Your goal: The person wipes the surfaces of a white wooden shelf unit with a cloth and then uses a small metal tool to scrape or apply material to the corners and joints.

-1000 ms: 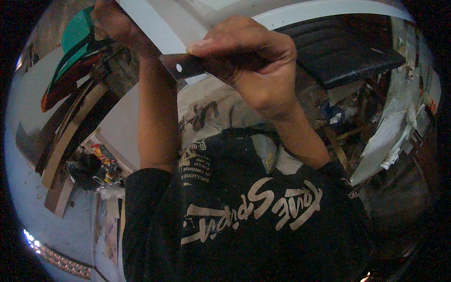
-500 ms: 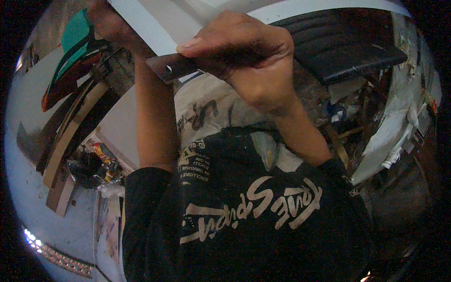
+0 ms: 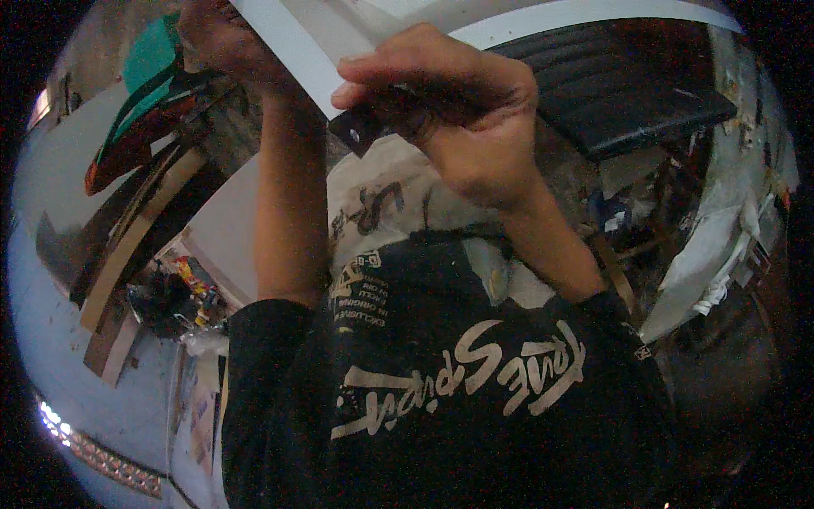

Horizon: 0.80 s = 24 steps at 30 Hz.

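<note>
A: What was held?
B: A white strip [image 3: 292, 47], long and flat, running diagonally from the top edge down to the right hand [image 3: 458, 110]. Its lower end met a dark tool [image 3: 365, 127] just under that hand.

A: Right hand grip?
B: Clenched around the dark tool, fingers curled over it, thumb side toward the strip. Only the tool's blunt dark end showed, poking out left of the fist, touching the strip's lower edge. Couldn't tell what kind of tool it was.

A: Left hand?
B: Left hand [image 3: 225, 38] was up at the top, left of the strip, against its upper part. Mostly cut by the picture's edge, so I couldn't tell whether it gripped the strip or just pressed on it.

A: Around the strip?
B: Right of it, a dark ribbed seat [image 3: 619, 93], with a white curved band [image 3: 577, 17] running along above it. Left of the strip, a teal panel [image 3: 148, 64] with a red-edged piece under it, and tan wooden slats [image 3: 127, 246] leaning further down. Below the strip, past both forearms, a white printed sack [image 3: 381, 212], then the person's black shirt [image 3: 441, 382] with pale lettering. Lower left of the strip, a heap of colourful clutter [image 3: 174, 293] near the slats. Far right, white crumpled sheets [image 3: 712, 254].
</note>
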{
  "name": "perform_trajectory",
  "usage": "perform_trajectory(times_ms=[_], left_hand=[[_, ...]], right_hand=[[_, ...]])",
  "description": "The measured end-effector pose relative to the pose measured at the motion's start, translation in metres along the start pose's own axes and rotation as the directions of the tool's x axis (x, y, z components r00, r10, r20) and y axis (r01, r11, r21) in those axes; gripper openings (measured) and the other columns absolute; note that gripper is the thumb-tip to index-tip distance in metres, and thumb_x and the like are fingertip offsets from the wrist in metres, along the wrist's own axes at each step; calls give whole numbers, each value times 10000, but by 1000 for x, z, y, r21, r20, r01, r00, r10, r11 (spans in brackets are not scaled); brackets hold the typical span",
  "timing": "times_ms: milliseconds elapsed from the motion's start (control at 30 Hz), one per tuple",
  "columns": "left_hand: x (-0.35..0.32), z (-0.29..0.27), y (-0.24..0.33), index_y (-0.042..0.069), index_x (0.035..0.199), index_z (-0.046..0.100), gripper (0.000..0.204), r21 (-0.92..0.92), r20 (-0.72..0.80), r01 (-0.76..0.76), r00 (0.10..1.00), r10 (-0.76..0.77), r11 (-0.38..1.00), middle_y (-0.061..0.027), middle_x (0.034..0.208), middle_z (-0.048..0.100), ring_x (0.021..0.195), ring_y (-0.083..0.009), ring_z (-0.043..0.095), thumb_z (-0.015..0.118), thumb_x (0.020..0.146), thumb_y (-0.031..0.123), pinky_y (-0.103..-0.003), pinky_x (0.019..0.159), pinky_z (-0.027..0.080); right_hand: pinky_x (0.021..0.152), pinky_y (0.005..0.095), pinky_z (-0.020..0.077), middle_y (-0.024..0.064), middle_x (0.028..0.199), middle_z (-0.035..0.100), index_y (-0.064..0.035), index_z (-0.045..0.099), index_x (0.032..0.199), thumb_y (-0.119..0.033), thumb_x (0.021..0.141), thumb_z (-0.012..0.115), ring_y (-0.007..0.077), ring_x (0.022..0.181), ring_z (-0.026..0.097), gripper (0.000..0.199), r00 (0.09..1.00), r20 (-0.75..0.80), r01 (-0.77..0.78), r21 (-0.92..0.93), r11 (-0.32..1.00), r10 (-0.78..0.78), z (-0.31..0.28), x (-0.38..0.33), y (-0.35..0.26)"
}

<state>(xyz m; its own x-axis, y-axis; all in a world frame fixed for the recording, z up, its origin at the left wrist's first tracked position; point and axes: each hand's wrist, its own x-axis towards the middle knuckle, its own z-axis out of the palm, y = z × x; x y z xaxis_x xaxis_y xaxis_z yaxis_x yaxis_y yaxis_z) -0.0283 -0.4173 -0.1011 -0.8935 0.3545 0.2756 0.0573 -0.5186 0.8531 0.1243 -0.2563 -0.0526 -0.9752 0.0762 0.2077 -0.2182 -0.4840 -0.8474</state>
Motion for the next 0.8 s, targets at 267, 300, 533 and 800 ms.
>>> perform_trajectory(times_ms=[267, 300, 533, 800], left_hand=[[-7, -19, -24, -41, 1202, 576, 432, 78, -175, 107, 980, -92, 991, -153, 994, 631, 913, -278, 593, 557, 943, 305, -448, 932, 468], [-4, -12, -28, -41, 1202, 576, 432, 75, -162, 104, 983, -91, 992, -153, 994, 631, 913, -278, 593, 557, 943, 305, -448, 932, 468], [-2, 39, -31, -17, 1224, 572, 402, 60, -165, 112, 981, -101, 992, -99, 918, 592, 901, -246, 572, 615, 864, 158, -370, 967, 456], [-23, 51, -30, 78, 1364, 504, 542, -160, 50, 82, 996, -75, 984, -77, 1106, 653, 1021, -201, 593, 666, 945, 382, -326, 911, 466]], right_hand=[[807, 235, 485, 72, 994, 635, 18, 559, 1302, 61, 935, 601, 111, 908, 597, 372, 991, 44, -125, 31, 992, 123, -12, -2, -16], [818, 230, 454, 52, 982, 604, 9, 511, 1346, 50, 951, 578, 96, 906, 556, 403, 989, -40, -140, 48, 989, 142, -13, -4, -18], [877, 227, 397, 23, 989, 524, 14, 443, 1373, 3, 991, 474, 89, 923, 480, 383, 988, -124, -106, -135, 985, 89, -28, -11, -29], [861, 198, 421, 17, 1100, 569, -30, 510, 1332, -53, 1024, 457, 45, 934, 496, 314, 956, -130, -244, 145, 959, 263, -40, -2, -39]])
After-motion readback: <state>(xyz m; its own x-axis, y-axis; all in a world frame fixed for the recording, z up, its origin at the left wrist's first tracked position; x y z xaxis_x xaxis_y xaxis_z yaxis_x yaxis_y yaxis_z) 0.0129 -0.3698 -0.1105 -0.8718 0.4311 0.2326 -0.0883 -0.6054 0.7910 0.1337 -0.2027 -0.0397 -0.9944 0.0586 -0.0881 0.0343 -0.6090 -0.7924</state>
